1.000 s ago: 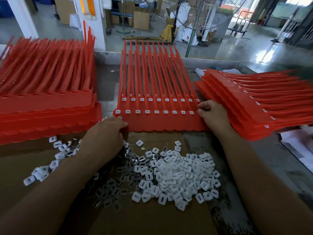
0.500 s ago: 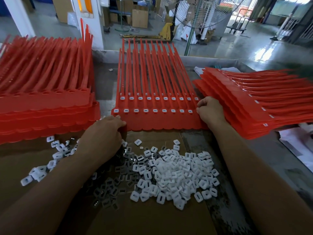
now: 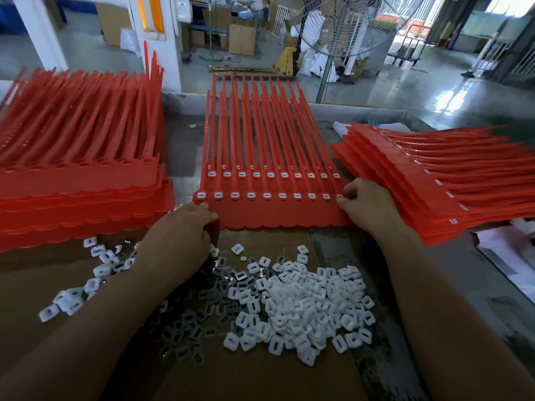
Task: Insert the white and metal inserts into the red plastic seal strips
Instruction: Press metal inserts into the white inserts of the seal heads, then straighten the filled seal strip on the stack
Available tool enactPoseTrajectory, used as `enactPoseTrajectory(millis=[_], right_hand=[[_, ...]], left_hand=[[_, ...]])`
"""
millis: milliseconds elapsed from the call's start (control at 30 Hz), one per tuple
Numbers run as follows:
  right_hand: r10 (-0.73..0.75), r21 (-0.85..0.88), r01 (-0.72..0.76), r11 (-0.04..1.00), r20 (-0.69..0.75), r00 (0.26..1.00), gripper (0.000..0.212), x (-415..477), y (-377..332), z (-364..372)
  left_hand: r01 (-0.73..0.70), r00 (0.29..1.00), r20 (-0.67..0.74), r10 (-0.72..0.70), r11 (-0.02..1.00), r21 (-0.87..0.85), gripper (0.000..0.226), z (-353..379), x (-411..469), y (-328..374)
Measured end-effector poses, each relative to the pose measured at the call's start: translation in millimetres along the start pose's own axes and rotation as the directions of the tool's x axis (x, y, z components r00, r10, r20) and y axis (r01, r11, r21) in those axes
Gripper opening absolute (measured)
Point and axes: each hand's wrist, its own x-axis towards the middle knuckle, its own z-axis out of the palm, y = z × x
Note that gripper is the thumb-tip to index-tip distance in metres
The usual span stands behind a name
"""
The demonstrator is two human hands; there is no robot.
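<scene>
Finishing centre strip sheet (image 3: pixel 275 211), by appearance: both visible rows filled. Right hand (image 3: pixel 366 205) pinches its right end, left hand (image 3: pixel 179 235) grips left corner. Stack (image 3: pixel 81 183) at desk's left edge unfilled; loose inserts (image 3: pixel 304 299) plentiful.

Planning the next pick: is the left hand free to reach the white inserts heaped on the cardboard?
Likely yes. The left hand touches a corner of the seal strip sheet; the white inserts lie uncovered beside its wrist, with nothing between.
</scene>
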Motion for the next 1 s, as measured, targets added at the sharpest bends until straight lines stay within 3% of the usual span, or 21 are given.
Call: enactPoseTrajectory(millis=[133, 333, 533, 633, 733, 900, 1000], right_hand=[[-0.001, -0.053, 0.005, 0.999, 0.078, 0.997, 0.032, -6, 2, -12], [0.094, 0.073, -0.121, 0.990, 0.298, 0.950, 0.032, -5, 9, -18], [0.090, 0.141, -0.141, 0.980, 0.317, 0.944, 0.027, -4, 13, -18], [0.045, 0.255, -0.130, 0.958, 0.312, 0.949, 0.020, -6, 10, -17], [0.042, 0.478, -0.190, 0.858, 0.303, 0.952, 0.014, -8, 5, -18], [0.033, 0.586, -0.236, 0.775, 0.336, 0.941, 0.021, -9, 3, -19], [0.051, 0.596, -0.237, 0.768, 0.312, 0.949, 0.023, -8, 2, -17]], left_hand=[[0.004, 1.000, -0.025, -0.004, 1.000, -0.004, 0.042, 0, -1, 1], [0.025, 0.993, -0.118, -0.031, 0.998, -0.052, 0.041, 0, -2, 1], [-0.020, 0.962, -0.273, -0.007, 0.995, -0.096, 0.030, 1, 2, -5], [-0.084, 0.933, -0.356, 0.042, 0.991, -0.104, 0.026, -1, 3, -4], [-0.143, 0.911, -0.402, 0.088, 0.984, -0.110, 0.028, -2, 3, -3], [-0.075, 0.927, -0.369, -0.063, 0.934, -0.348, 0.050, -3, 5, -6], [0.072, 0.943, -0.227, -0.242, 0.816, -0.574, 0.067, -2, 9, -10]])
